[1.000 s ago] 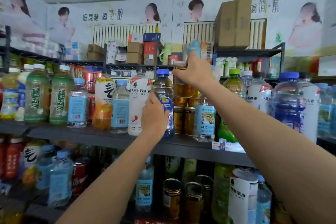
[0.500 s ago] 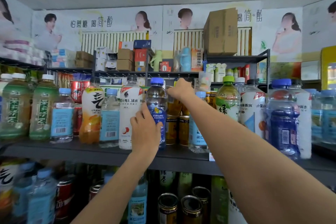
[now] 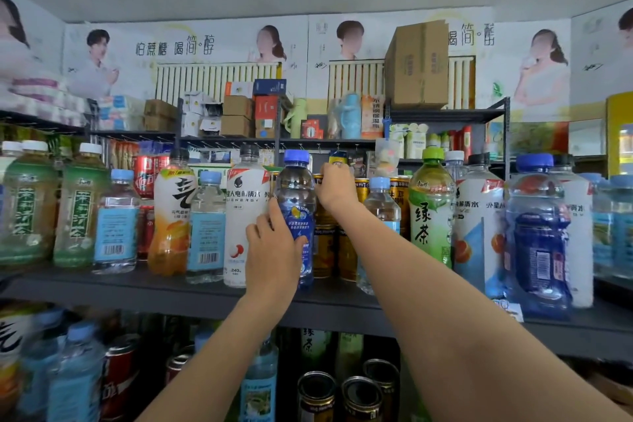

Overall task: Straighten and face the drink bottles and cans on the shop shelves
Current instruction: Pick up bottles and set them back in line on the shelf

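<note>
- A blue-capped bottle (image 3: pixel 296 212) with a dark blue label stands upright near the front edge of the dark shelf (image 3: pixel 171 291), roughly in the middle of the row.
- The left hand (image 3: pixel 274 250) wraps around the lower half of this bottle, fingers curled onto its label, gripping it.
- Behind the bottle, stacked gold cans (image 3: pixel 325 250) sit further back on the same shelf.
- The right hand (image 3: pixel 337 188) reaches over to the top gold can; it is closed around the can's upper rim.
- Just left of the held bottle stands a white bottle (image 3: pixel 244 216) with a black cap, then a small water bottle (image 3: pixel 207 226) and an orange drink bottle (image 3: pixel 173 216).
- To the right stand a small clear bottle (image 3: pixel 382 212) and a green tea bottle (image 3: pixel 431 212) with a lime cap.
- A lower shelf holds more cans (image 3: pixel 317 394) and bottles.
</note>
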A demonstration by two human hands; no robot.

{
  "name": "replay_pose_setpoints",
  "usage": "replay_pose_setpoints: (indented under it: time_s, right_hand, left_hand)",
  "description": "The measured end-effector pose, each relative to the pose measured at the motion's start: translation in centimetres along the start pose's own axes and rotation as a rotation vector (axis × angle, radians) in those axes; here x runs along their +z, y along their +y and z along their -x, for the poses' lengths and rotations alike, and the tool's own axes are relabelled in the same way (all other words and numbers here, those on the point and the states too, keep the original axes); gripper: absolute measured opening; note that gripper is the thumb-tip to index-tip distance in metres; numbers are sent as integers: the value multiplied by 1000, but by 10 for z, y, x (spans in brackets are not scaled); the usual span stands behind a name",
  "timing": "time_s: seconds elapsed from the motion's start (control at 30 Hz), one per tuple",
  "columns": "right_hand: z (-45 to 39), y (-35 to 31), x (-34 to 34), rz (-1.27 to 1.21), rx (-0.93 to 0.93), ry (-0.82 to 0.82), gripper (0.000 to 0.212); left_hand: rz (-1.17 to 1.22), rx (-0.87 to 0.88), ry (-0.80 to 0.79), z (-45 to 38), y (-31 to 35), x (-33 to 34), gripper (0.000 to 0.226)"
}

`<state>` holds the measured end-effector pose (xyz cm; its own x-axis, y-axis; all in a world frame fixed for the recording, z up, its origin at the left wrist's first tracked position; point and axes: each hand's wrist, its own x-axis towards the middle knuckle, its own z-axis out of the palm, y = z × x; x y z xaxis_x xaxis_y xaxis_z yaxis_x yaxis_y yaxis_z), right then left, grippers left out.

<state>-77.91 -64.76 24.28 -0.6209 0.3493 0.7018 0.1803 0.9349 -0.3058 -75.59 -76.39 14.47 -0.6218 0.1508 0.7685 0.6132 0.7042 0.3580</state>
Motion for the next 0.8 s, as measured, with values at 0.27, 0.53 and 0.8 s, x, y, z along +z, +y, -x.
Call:
replay_pose_setpoints:
  time_s: [0.27,0.53,0.8]
  right_hand:
    - [33,2,-12,140,-191,42,42]
    - [77,-27,-10,-528,23,-122,68]
    - [92,-36,-9,-549,131,26,80]
  left_hand:
    - [47,5,6,2,2,0,77]
    - [518,-58,46,-2,-9,3,69]
    - [534,-68,33,2,-5,2,78]
